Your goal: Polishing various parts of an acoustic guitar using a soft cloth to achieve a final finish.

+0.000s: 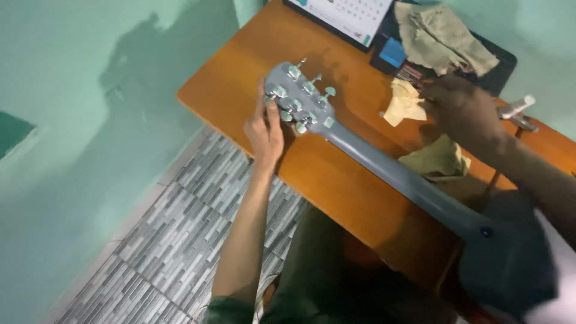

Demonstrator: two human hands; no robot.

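Note:
A grey guitar lies face down across the orange wooden table (336, 186), its neck (396, 174) running from lower right up to the headstock (298, 96). Several silver tuning pegs stick out of the headstock. My left hand (265, 129) grips the headstock's near edge, thumb by the pegs. My right hand (459, 111) reaches over the table and pinches a small beige cloth (403, 103). The guitar body (510, 264) is dark and partly hidden at the lower right.
A second beige cloth (438, 161) lies under the neck. A larger crumpled olive cloth (444, 39) sits on a dark mat at the back, beside a desk calendar (351, 17) and a blue-labelled box (393, 53). A white tube (517, 107) lies at right. Tiled floor (180, 240) below left.

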